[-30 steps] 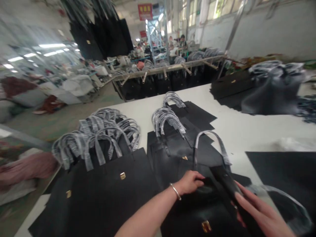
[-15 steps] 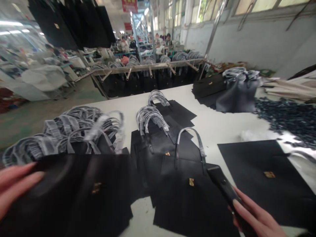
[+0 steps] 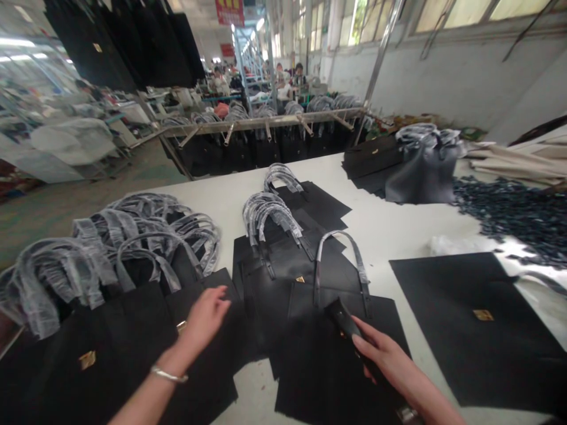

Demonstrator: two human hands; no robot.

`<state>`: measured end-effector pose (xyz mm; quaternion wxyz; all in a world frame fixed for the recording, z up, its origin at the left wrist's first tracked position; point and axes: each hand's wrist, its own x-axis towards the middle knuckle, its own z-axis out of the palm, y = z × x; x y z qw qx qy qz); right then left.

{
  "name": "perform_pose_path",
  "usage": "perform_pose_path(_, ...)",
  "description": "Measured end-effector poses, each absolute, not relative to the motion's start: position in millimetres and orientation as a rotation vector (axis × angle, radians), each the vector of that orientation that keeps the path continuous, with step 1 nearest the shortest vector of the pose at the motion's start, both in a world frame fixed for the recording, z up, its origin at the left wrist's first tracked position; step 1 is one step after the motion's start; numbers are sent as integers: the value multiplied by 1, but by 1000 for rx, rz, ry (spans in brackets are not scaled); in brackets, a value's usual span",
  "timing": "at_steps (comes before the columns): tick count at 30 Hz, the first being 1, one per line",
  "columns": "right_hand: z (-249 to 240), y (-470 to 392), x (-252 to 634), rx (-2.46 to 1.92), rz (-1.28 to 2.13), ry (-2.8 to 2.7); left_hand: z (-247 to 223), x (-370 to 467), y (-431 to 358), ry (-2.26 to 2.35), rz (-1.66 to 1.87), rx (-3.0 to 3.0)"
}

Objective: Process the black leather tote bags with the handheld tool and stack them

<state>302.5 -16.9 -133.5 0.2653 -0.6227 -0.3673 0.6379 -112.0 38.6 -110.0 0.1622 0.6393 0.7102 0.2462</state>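
My left hand, with a bracelet at its wrist, hovers over the left black bag panels, its fingers curled loosely and apart with nothing between them. Closed round a black strap-like piece is my right hand, above the middle black panel, which has an upright wrapped handle. Behind it lie more panels with a bunch of wrapped handles. A heap of plastic-wrapped handles tops the left panels.
Another black panel lies at the right of the white table. Small dark pieces are heaped behind it. A metal rack stands beyond the table, and black bags hang at the upper left. People work far back.
My left hand has come in from the left edge to above the left panels. My right hand has moved left with the black piece. The left panels have settled lower.
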Motion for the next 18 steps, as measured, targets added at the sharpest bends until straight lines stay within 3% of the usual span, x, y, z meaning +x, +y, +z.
perform_pose_path(3,-135,-2,291,-1662,1751,-1002,-188,-8,38,1724,768,1742)
perform_pose_path(6,-132,13,283,-1664,1789,-982,-225,58,36,1748,914,1921)
perform_pose_path(11,-125,42,269,-1679,1847,-902,-239,75,33,1666,768,2288)
perform_pose_path(18,-126,50,264,-1656,1922,-892,-246,76,29,1749,866,2130)
